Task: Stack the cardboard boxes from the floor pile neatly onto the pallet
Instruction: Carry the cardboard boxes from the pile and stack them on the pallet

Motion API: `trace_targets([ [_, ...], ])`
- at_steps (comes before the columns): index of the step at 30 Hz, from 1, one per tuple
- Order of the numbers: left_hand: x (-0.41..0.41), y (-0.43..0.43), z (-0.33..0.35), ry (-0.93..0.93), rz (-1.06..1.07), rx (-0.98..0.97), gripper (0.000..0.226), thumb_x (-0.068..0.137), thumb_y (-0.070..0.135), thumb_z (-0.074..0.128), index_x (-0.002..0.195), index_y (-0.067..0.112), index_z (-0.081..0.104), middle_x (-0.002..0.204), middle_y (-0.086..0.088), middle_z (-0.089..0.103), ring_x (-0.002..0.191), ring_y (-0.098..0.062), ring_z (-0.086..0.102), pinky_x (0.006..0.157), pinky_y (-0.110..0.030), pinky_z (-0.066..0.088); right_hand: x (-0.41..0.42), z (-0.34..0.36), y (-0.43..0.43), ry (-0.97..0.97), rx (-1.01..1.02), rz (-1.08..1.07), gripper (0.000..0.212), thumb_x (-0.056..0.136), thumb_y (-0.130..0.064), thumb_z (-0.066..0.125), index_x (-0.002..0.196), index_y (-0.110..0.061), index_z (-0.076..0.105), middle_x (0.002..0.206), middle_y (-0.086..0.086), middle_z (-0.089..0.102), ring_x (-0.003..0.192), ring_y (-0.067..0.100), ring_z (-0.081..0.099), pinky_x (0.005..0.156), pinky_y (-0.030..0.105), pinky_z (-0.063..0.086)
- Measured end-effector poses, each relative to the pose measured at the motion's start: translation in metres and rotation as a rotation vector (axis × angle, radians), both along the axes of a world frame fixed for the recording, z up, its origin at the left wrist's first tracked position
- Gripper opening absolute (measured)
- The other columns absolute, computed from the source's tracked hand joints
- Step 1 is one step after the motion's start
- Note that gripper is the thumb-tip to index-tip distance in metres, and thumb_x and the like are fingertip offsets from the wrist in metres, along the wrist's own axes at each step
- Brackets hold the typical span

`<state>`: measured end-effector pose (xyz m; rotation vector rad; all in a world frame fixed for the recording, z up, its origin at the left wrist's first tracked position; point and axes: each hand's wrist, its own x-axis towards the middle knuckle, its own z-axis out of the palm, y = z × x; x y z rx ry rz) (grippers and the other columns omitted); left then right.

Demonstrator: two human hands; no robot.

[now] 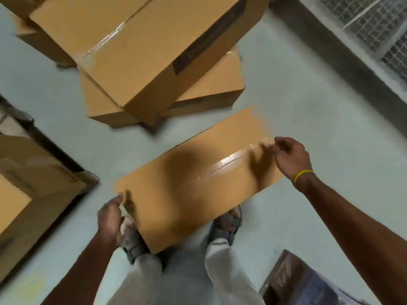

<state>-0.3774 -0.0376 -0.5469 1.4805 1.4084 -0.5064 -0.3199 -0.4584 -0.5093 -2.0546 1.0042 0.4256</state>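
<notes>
So at this point the box (193, 186) was up off the floor (319, 106), held low in front of the legs. It covered the toes of both sandals (226, 227), which is how I figured it was in the air and not resting on anything.

The left hand (110, 219) gripped the near short end, thumb up by the top corner and fingers curled around the edge. The right hand (290, 156) was at the opposite short end with its fingers curled at the top corner. It looked like it was gripping too, but that side was pretty smeared, so take it with a grain of salt. One hand per end makes sense to me: the box is long and flat, and holding it by the ends keeps it level and stops it swinging.

The broad taped face pointed up at the camera. The long axis ran diagonally, from near-left by the left hand to far-right by the right hand, and the tape seam (224, 165) followed that same line.

The floor pile (143, 51) sat just ahead, boxes lying crooked on each other, clear of the carried one. More cartons (28, 183) were stacked off to the left. My guess is that's the pallet side, but I couldn't actually make out a pallet. If so, the box would need swinging left and squaring up with those edges before it went down.
</notes>
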Motion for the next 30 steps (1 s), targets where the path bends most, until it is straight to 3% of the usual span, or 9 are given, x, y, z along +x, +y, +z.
trace_targets([
  [4,-0.012,0.013,-0.067,0.054,0.06,0.084,0.043,0.108,0.041,0.047,0.078,0.017,0.066,0.072,-0.003,0.059,0.06,-0.015,0.053,0.056,-0.029,0.042,0.013,-0.07,-0.028,0.051,-0.037,0.008,0.052,0.091,-0.043,0.069,0.136,-0.02,0.059,0.141,0.002,0.059,0.131,0.02,0.053,0.113,0.034,0.038],
  [7,-0.016,0.012,-0.086,0.034,0.141,-0.073,0.048,0.11,0.057,0.026,0.083,0.029,0.053,0.059,0.015,0.063,0.044,-0.013,0.044,0.06,-0.027,0.045,0.023,-0.102,-0.035,0.145,0.08,0.017,0.07,0.088,-0.057,0.064,0.143,-0.015,0.052,0.142,0.003,0.057,0.126,0.022,0.054,0.111,0.033,0.036],
  [9,-0.013,0.0,-0.083,-0.003,0.191,-0.167,0.049,0.11,0.058,0.019,0.139,0.038,0.053,0.128,0.021,0.066,0.05,-0.012,0.055,0.103,-0.025,0.048,0.03,-0.111,-0.031,0.193,0.141,0.05,0.066,0.096,-0.055,0.055,0.139,-0.005,0.053,0.134,0.008,0.057,0.12,0.026,0.053,0.106,0.032,0.035],
  [11,-0.013,-0.003,-0.075,-0.013,0.238,-0.217,0.061,0.11,0.059,0.019,0.16,0.026,0.03,0.165,0.001,0.029,0.095,-0.018,0.071,0.123,-0.038,0.026,0.033,-0.108,-0.029,0.213,0.137,0.026,0.072,0.099,-0.06,0.046,0.136,0.001,0.056,0.139,0.019,0.056,0.129,0.036,0.05,0.112,0.042,0.033],
  [13,-0.018,0.002,-0.066,-0.024,0.256,-0.299,0.062,0.107,0.064,0.023,0.15,0.029,0.052,0.156,-0.003,0.051,0.121,-0.025,0.064,0.111,-0.044,0.041,0.026,-0.092,-0.035,0.196,0.153,-0.034,0.083,0.094,-0.071,0.042,0.133,0.001,0.058,0.14,0.022,0.055,0.131,0.04,0.049,0.115,0.049,0.033],
  [18,-0.043,0.004,-0.008,-0.139,0.373,-0.24,0.049,0.107,0.047,0.034,0.134,0.027,0.07,0.113,0.001,0.076,0.109,-0.019,0.067,0.084,-0.032,0.055,-0.026,-0.037,-0.054,0.059,0.294,-0.412,0.109,0.05,-0.1,0.054,0.124,-0.02,0.068,0.131,-0.003,0.066,0.122,0.016,0.059,0.115,0.043,0.038],
  [22,-0.056,-0.003,0.05,-0.265,0.415,-0.207,0.071,0.11,0.028,0.024,0.068,0.035,0.082,0.07,0.011,0.073,0.084,-0.014,0.062,0.075,-0.029,0.048,-0.067,0.017,-0.053,-0.051,0.341,-0.621,0.083,0.052,-0.096,0.06,0.087,-0.021,0.068,0.109,-0.002,0.072,0.106,0.016,0.064,0.111,0.041,0.041],
  [26,-0.072,0.011,0.095,-0.285,0.394,-0.185,0.045,0.11,0.029,0.026,0.121,0.026,0.069,0.081,0.011,0.077,0.092,-0.012,0.064,0.08,-0.031,0.055,-0.097,0.069,-0.037,-0.125,0.286,-0.757,0.059,0.074,-0.076,0.067,0.099,-0.022,0.076,0.109,-0.006,0.075,0.107,0.014,0.068,0.1,0.038,0.049],
  [30,-0.077,0.025,0.144,-0.292,0.285,-0.171,0.036,0.108,0.028,0.027,0.089,0.027,0.057,0.062,0.006,0.059,0.07,-0.01,0.054,0.067,-0.024,0.049,-0.118,0.114,-0.01,-0.161,0.264,-0.798,0.028,0.083,-0.048,0.062,0.088,-0.024,0.076,0.104,-0.003,0.072,0.097,0.016,0.065,0.093,0.037,0.05],
])
